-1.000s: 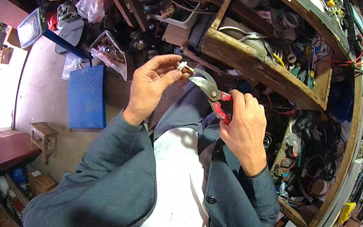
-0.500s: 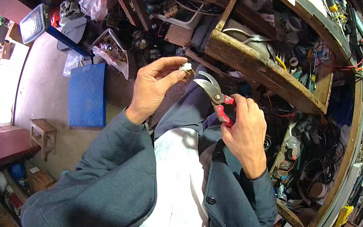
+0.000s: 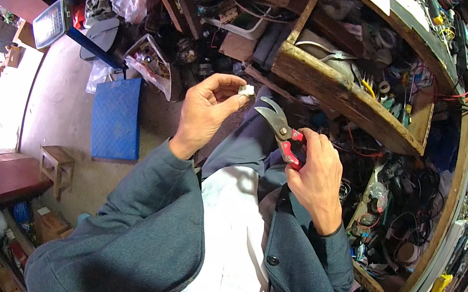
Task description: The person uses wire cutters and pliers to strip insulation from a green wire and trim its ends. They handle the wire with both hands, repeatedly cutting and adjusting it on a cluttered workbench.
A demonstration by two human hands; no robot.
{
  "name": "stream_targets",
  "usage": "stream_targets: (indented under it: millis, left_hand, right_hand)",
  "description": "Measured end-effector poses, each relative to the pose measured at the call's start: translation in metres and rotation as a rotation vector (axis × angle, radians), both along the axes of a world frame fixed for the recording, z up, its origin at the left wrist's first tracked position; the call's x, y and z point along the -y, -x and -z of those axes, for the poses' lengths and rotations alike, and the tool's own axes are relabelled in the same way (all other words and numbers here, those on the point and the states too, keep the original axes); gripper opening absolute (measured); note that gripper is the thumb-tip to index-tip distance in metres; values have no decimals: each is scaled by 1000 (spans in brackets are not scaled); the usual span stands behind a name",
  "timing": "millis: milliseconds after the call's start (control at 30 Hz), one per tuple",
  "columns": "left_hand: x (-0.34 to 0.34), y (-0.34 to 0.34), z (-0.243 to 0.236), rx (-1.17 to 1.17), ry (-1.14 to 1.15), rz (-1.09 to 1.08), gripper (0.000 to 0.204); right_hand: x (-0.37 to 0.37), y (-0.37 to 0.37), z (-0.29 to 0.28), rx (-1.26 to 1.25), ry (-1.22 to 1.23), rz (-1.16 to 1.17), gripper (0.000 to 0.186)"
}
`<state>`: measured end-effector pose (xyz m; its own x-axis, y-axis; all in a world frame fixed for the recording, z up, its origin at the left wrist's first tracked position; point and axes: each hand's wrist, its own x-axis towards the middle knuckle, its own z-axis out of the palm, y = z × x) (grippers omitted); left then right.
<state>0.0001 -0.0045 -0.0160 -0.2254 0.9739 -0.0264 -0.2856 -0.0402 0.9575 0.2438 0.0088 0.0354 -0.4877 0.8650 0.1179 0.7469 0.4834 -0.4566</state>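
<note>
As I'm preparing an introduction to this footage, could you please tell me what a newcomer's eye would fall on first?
The red-handled shears in the right hand, near the centre, likely come first, blades parted beside a small white piece in the left hand. Next come the blue platform on the floor at left and the wooden drawer at upper right.

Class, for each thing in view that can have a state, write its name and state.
Left hand: pinching
Right hand: gripping
Red-handled shears: held, blades open
White piece: pinched, apart from the shears
Wooden drawer: open, tools inside
Wooden stool: upright
Dark jacket: open at the front
</note>
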Motion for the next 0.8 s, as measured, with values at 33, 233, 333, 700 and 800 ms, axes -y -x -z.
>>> stream_targets:
  millis: [33,233,333,700,800]
  left_hand:
    - [0,0,-1,-3,9,1,28]
    - [2,-1,-2,-109,22,-10,30]
    - [0,-6,-2,-75,-23,-61,26]
    - [2,-5,-7,-102,27,-46,23]
    - [0,-3,-7,-13,26,-28,24]
  right_hand:
    - [0,0,0,-6,-3,0,56]
    - [1,-1,1,-1,4,-10,55]
    - [1,-1,2,-7,3,-8,54]
    - [3,0,5,-53,17,-13,54]
    - [3,0,4,-60,22,-12,54]
